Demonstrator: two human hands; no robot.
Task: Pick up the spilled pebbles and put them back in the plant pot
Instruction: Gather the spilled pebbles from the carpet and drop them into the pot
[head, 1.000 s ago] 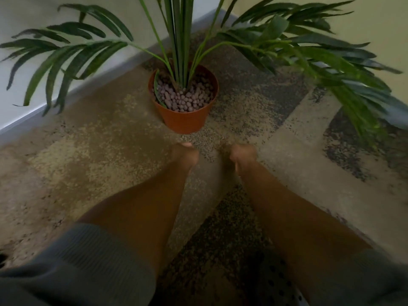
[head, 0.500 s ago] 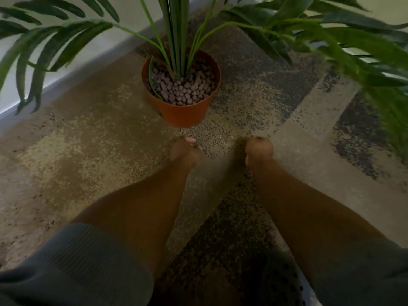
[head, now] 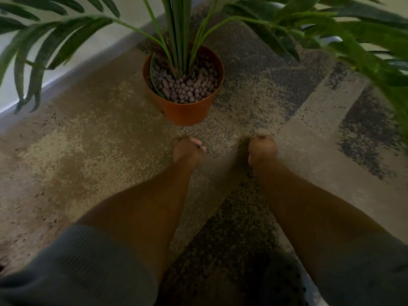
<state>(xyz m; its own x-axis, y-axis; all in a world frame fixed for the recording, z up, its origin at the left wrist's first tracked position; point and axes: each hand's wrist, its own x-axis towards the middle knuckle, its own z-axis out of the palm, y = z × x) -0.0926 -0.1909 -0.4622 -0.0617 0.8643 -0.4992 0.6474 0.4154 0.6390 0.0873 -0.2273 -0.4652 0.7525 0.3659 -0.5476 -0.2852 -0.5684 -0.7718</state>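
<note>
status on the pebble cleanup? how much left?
Looks mostly done: pebbles fill the pot, and no loose ones show on the carpet, though it is speckled. In hand: the left hand and right hand are curled shut before the pot; contents hidden. Left: emptying them in, if they hold any.

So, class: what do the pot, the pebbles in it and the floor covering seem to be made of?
Pot: probably plastic, with a smooth, even orange wall and a thin rim, though it could be glazed clay.
Pebbles: matte, rounded grey-brown lumps, likely expanded clay.
Floor covering: speckled, short-pile carpet, seemingly woven.
</note>
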